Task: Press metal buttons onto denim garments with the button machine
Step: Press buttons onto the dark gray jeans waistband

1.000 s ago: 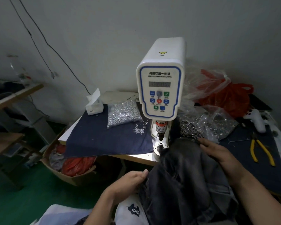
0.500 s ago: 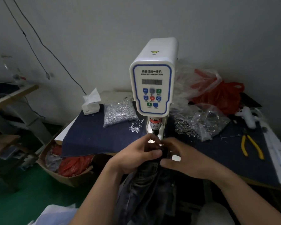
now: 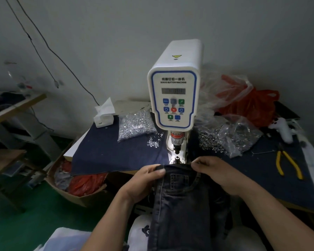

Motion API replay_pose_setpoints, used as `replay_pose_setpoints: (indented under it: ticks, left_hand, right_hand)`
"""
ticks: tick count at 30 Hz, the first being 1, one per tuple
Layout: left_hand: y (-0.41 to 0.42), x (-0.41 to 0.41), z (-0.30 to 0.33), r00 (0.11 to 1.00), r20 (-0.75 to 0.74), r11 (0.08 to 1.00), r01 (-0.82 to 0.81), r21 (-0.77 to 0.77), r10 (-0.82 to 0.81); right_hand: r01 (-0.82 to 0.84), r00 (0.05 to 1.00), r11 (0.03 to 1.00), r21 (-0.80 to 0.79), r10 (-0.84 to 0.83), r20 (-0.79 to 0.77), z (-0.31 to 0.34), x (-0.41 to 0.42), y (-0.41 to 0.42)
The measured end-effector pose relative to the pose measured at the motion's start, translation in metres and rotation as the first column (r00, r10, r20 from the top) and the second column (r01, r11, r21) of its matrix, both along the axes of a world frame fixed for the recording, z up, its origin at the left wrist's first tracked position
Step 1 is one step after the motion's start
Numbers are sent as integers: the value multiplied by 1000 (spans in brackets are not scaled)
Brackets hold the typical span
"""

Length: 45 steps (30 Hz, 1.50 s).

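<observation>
Jeans (image 3: 181, 205) waistband | pinched by both hands (image 3: 149, 175) | just before die (image 3: 177, 157)

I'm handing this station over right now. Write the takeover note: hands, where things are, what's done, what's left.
Left hand and right hand each pinch the jeans waistband, held flat just in front of the button machine.
The die post under the press head is bare; the waistband is not yet over it.
Loose buttons lie in a bag left of the machine.
No button shows on this waistband yet. Left: slide it under, press.
</observation>
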<state>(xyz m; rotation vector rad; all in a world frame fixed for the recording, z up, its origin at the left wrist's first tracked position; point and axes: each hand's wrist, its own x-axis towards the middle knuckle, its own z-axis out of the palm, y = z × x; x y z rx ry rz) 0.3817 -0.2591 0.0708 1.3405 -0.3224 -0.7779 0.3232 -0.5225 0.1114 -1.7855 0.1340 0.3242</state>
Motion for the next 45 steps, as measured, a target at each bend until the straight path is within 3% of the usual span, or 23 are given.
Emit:
replay_pose_setpoints:
  ticks: [2, 5, 6, 8, 10, 13, 16, 18, 20, 23, 27, 30, 32, 34, 36, 39, 43, 45]
  left_hand:
    - [-11, 4, 1, 998, -55, 998, -42, -50, 39]
    - [-22, 14, 5, 983, -154, 987, -117, -112, 99]
    - [-23, 18, 7, 972, -192, 981, -157, -113, 133]
    - [-23, 28, 12, 955, -230, 975, -208, -75, 187]
    - [-21, 36, 15, 950, -211, 971, -239, -12, 231]
    - [-18, 48, 17, 899, -144, 908, -396, 140, 414]
    - [-11, 71, 17, 826, 189, 761, -562, 322, 530]
    - [-7, 90, 12, 753, 356, 648, -658, 383, 554]
    - [-4, 106, 5, 702, 459, 566, -711, 417, 544]
    - [-3, 125, -7, 712, 602, 480, -696, 534, 362]
    - [-9, 137, -17, 719, 675, 393, -676, 623, 167]
    - [-21, 136, -23, 677, 735, 324, -705, 631, 42]
    - [-24, 134, -26, 642, 766, 310, -734, 605, 25]
    - [-24, 130, -29, 609, 791, 315, -763, 564, 58]
    - [-24, 128, -31, 589, 804, 314, -781, 541, 81]
    - [-25, 126, -32, 586, 807, 309, -783, 539, 77]
    - [-26, 125, -31, 593, 801, 307, -780, 546, 82]
    - [-26, 123, -32, 584, 806, 305, -788, 535, 94]
  right_hand:
    - [8, 994, 963, -271, 22, 105, -3, 7, -7]
    - [120, 981, 875, -469, -33, 190, -10, 23, -20]
    - [196, 969, 781, -593, -60, 241, -14, 30, -28]
    - [387, 915, 477, -789, -95, 391, -22, 44, -48]
    - [397, 917, 288, -872, -162, 364, -27, 57, -71]
    - [316, 938, 321, -893, -249, 242, -31, 72, -93]
    - [361, 914, 340, -868, -313, 257, -33, 85, -101]
    - [472, 863, 334, -816, -364, 350, -34, 89, -105]
    - [480, 862, 299, -825, -337, 380, -36, 92, -108]
    - [425, 903, 283, -860, -191, 384, -41, 94, -106]
    - [520, 843, 343, -782, -63, 534, -47, 94, -103]
    - [547, 832, 427, -720, -187, 522, -45, 98, -102]
    - [595, 798, 456, -662, -242, 552, -43, 96, -100]
    - [622, 765, 470, -627, -190, 616, -46, 92, -95]
    - [561, 794, 442, -700, -48, 606, -54, 89, -93]
    - [486, 841, 320, -813, 83, 535, -60, 89, -90]
    - [621, 736, 258, -740, 131, 664, -58, 85, -82]
    - [593, 749, 230, -772, 194, 634, -60, 80, -74]
